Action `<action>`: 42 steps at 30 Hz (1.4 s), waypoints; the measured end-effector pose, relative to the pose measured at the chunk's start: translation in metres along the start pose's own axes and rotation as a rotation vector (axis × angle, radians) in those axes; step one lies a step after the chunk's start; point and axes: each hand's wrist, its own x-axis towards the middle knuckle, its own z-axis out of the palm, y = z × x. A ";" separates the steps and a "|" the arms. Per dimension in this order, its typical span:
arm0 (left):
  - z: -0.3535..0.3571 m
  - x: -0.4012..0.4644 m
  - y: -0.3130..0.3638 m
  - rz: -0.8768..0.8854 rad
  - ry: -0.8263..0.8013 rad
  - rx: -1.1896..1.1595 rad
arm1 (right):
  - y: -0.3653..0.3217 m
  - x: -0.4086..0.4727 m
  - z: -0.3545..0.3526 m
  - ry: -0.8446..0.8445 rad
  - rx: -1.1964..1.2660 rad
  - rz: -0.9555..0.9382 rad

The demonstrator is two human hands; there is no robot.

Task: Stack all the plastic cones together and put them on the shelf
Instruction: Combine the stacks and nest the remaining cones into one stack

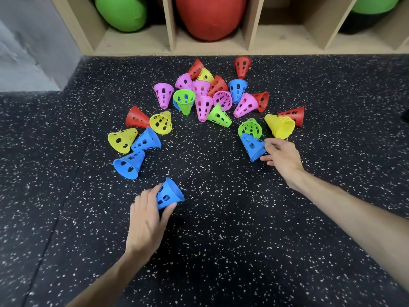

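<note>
Blue cone is gripped in the left hand, fingers wrapped round its narrow end, open mouth pointing away toward the pile. Right hand reaches to a second blue cone lying on the floor, fingertips pinching its wide rim, so both hands are clamped, 1 cone each, well apart. Rest of the cones are loose on the floor in a scatter near the shelf: pink, red, green, yellow, blue, mostly tipped on their sides, some overlapping. A yellow stack just beyond the right hand looks like several already nested. Shelf bays hold a red ball and green balls; no cones up there yet. Judgement: early in the task, stacking barely started. Cones look like thin perforated plastic, so light, a bit flexy at the rim, not fragile. Best hold is the rim or mid-wall; the holes give fingers some purchase. Squeezing the rim hard would likely ovalise it and make nesting jam. A tall stack may lean, so support it from the base when lifting to the shelf.
</note>
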 end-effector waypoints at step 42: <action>-0.001 0.000 -0.001 -0.009 0.011 -0.080 | -0.054 0.001 0.033 -0.214 -0.366 -0.430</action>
